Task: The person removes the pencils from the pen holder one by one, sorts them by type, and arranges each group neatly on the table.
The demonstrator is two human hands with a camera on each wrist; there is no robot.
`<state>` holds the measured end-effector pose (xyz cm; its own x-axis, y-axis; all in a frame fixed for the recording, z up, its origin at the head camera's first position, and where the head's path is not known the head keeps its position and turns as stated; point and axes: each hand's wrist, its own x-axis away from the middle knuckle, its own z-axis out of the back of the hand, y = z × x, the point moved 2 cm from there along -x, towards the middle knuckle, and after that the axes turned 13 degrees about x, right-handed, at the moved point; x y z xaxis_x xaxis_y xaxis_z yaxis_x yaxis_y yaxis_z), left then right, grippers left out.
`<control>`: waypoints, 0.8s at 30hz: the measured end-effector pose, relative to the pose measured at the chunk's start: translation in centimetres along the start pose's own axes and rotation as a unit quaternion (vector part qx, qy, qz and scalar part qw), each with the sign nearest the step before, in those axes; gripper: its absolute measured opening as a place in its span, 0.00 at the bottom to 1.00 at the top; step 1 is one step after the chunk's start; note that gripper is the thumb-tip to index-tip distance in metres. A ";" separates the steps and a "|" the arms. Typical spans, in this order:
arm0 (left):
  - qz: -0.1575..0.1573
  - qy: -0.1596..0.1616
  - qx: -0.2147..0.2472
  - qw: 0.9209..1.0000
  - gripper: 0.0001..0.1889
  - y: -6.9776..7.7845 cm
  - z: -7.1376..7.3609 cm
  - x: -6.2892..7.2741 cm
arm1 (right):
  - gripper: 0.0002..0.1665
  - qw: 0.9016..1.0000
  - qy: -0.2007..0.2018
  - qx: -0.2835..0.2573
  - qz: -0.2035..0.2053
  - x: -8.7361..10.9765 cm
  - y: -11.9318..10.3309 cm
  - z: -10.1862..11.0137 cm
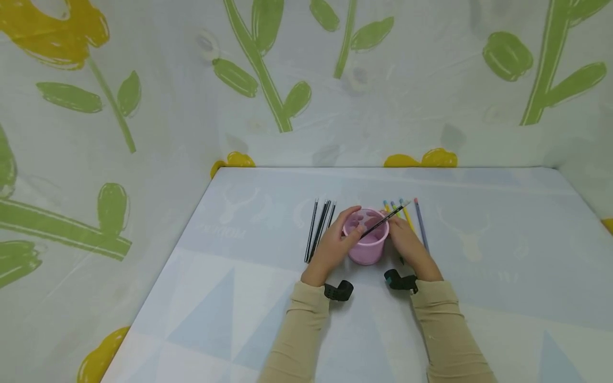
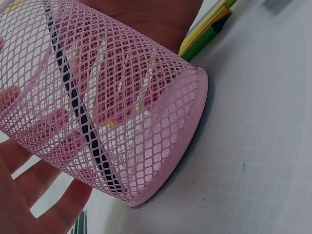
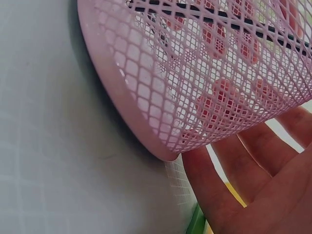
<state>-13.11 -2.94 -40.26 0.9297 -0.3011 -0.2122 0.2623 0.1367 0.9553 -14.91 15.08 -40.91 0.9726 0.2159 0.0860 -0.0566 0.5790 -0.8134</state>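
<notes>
A pink mesh pencil cup (image 1: 366, 254) stands between both hands, tilted in the wrist views. My left hand (image 1: 331, 249) grips its left side, fingers around the mesh and thumb near the rim. On the opposite side, my right hand (image 1: 408, 243) holds the cup with its fingers curved against the mesh; part of that hand is hidden by the cup. One black pencil (image 1: 387, 220) leans inside, its upper end sticking out over the right rim. Through the mesh, the black pencil (image 2: 78, 105) runs down to the cup's base in the left wrist view.
Several black pencils (image 1: 319, 232) lie side by side left of the cup. To the right are several coloured pencils, among them a yellow pencil (image 1: 408, 217) and a blue-grey pencil (image 1: 422, 226); my right hand partly covers them. The patterned table (image 1: 201, 298) meets a flower-print curtain (image 1: 167, 106) behind.
</notes>
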 end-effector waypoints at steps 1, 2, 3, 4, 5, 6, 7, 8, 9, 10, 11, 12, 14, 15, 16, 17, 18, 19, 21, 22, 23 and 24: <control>-0.001 -0.001 0.003 1.000 0.26 -0.1 0.0 0.0 | 0.31 1.000 -0.002 -0.001 -0.001 0.0 0.0 0.0; 0.002 -0.002 0.007 1.000 0.26 0.4 0.0 0.2 | 0.31 1.000 -0.003 -0.002 0.000 0.1 0.1 0.0; 0.004 -0.003 0.011 1.000 0.25 0.8 0.0 0.4 | 0.32 1.000 -0.003 0.000 0.000 0.1 0.1 -0.1; 0.002 -0.003 0.010 1.000 0.25 0.8 0.0 0.4 | 0.32 1.000 -0.003 -0.001 0.001 0.1 0.0 -0.1; 0.002 -0.004 0.010 1.000 0.25 0.9 0.0 0.4 | 0.32 1.000 -0.001 -0.001 0.001 0.1 0.0 -0.1; 0.002 -0.005 0.011 1.000 0.25 0.9 0.0 0.4 | 0.31 1.000 0.000 -0.004 0.002 0.1 0.0 -0.1; 0.004 -0.005 0.010 1.000 0.25 0.9 0.0 0.4 | 0.30 1.000 0.001 -0.009 0.003 0.1 0.0 -0.1; 0.008 -0.003 0.006 1.000 0.25 0.9 0.0 0.3 | 0.30 1.000 0.001 -0.013 0.005 0.2 -0.1 -0.1; 0.007 -0.003 0.001 1.000 0.25 0.4 0.0 0.1 | 0.29 1.000 0.001 -0.018 0.006 0.1 -0.1 0.0; 0.006 -0.002 -0.002 1.000 0.25 -0.1 0.0 0.0 | 0.28 1.000 0.001 -0.020 0.006 0.1 -0.1 0.0; 0.007 -0.002 0.000 1.000 0.24 -0.1 0.1 -0.1 | 0.28 1.000 0.001 -0.019 0.002 0.0 -0.1 0.0; 0.007 -0.002 0.001 1.000 0.25 -0.1 0.1 -0.1 | 0.28 1.000 0.000 -0.016 0.002 0.0 -0.1 0.1; 0.006 -0.004 0.006 1.000 0.25 -0.2 0.2 -0.2 | 0.29 1.000 0.000 -0.005 -0.002 -0.1 0.0 0.1; 0.003 -0.006 0.008 1.000 0.25 -0.2 0.2 -0.3 | 0.29 1.000 0.000 0.000 -0.002 -0.1 0.0 0.1; 0.002 -0.008 0.010 1.000 0.26 -0.2 0.3 -0.3 | 0.30 1.000 0.002 0.007 -0.003 -0.2 0.1 0.1; 0.000 -0.010 0.009 1.000 0.26 -0.2 0.3 -0.4 | 0.30 1.000 0.004 0.013 -0.004 -0.2 0.1 0.1; -0.002 -0.011 0.008 1.000 0.26 -0.2 0.3 -0.4 | 0.31 1.000 0.007 0.019 -0.004 -0.2 0.2 0.1; -0.004 -0.013 0.005 1.000 0.26 -0.3 0.3 -0.5 | 0.31 1.000 0.009 0.021 -0.005 -0.1 0.2 0.1; -0.008 -0.017 0.001 1.000 0.26 -0.3 0.3 -0.5 | 0.32 1.000 0.012 0.022 -0.009 -0.1 0.3 0.0; -0.009 -0.019 -0.002 1.000 0.25 -0.4 0.3 -0.5 | 0.32 1.000 0.013 0.022 -0.011 0.0 0.3 0.0; -0.010 -0.019 -0.004 1.000 0.25 -0.4 0.3 -0.4 | 0.32 1.000 0.014 0.020 -0.012 0.0 0.4 -0.1; -0.012 -0.021 -0.005 1.000 0.25 -0.5 0.3 -0.4 | 0.32 1.000 0.015 0.020 -0.012 0.0 0.4 -0.2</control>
<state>-13.66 -3.13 -40.55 0.9119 -0.3428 -0.2257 0.2869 0.1392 0.9478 -14.91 15.18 -41.31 0.9800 0.1791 0.0872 -0.0423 0.6147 -0.7876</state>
